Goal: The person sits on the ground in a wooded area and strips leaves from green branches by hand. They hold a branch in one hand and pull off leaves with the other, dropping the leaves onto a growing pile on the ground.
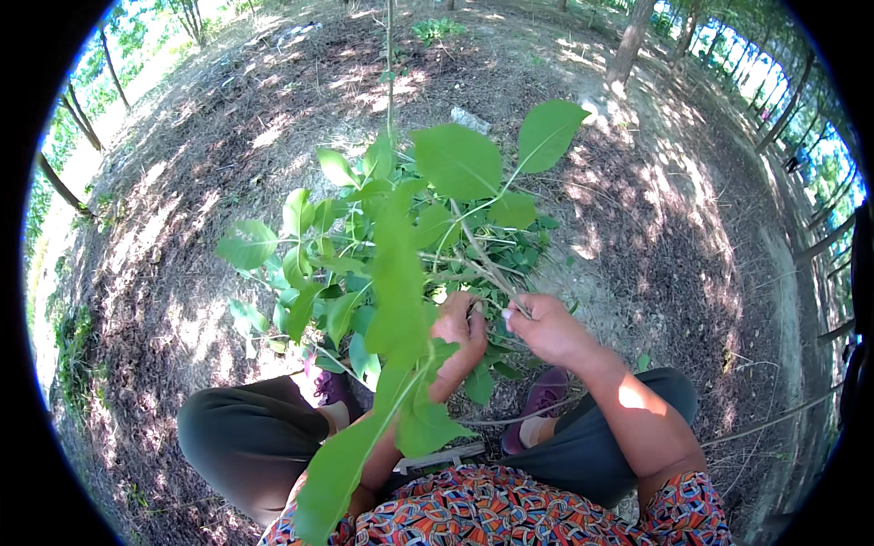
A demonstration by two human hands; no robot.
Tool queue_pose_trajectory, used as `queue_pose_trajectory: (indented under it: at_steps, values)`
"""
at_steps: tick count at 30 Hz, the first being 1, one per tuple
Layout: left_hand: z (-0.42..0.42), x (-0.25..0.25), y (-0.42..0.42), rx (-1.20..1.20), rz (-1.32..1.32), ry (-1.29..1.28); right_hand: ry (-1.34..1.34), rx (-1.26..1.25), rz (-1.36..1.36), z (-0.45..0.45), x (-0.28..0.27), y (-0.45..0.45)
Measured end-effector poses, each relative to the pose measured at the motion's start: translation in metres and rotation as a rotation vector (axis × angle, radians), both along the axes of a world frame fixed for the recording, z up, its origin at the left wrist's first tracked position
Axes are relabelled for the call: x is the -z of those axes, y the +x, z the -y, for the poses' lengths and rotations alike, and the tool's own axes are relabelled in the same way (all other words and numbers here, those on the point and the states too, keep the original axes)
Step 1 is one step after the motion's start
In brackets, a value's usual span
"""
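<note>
My right hand (546, 327) grips the cut lower end of a woody branch (481, 254), which slants up and away to the left. Close beside it, my left hand (461, 331) is curled, thumb against fingers, on a thin stem mostly hidden by the hand. Large green leaves (399, 273) rise close to the camera and cover part of the left hand and forearm. Beyond both hands, a heap of leafy cuttings (515, 256) lies on the ground; where single branches begin and end in it is hard to tell.
My bent legs, in dark trousers (252, 437), flank the leaves, with purple shoes (539, 403) on the ground. A low seat (444, 456) shows beneath me. A thin upright stem (390, 68) stands ahead, near a pale stone (470, 121). Tree trunks (631, 41) rise farther off.
</note>
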State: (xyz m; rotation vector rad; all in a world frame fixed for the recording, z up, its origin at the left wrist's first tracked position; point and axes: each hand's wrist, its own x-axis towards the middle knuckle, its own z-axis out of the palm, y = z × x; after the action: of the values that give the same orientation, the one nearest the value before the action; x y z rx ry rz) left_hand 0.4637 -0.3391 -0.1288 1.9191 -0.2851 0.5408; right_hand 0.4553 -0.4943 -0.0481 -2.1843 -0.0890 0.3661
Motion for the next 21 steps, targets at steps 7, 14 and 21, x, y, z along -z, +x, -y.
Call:
queue_pose_trajectory:
  at_steps: [7, 14, 21]
  values:
    - [0.005, 0.009, -0.001, -0.024, -0.339, -0.159, -0.086, -0.107, 0.081, -0.018, 0.019, -0.007]
    - [-0.003, 0.016, 0.012, 0.188, -0.505, -0.517, -0.063, -0.091, 0.057, -0.021, 0.007, -0.009]
    - [-0.005, -0.001, 0.013, 0.404, -0.656, -0.598, -0.029, -0.026, 0.129, -0.010, 0.016, -0.004]
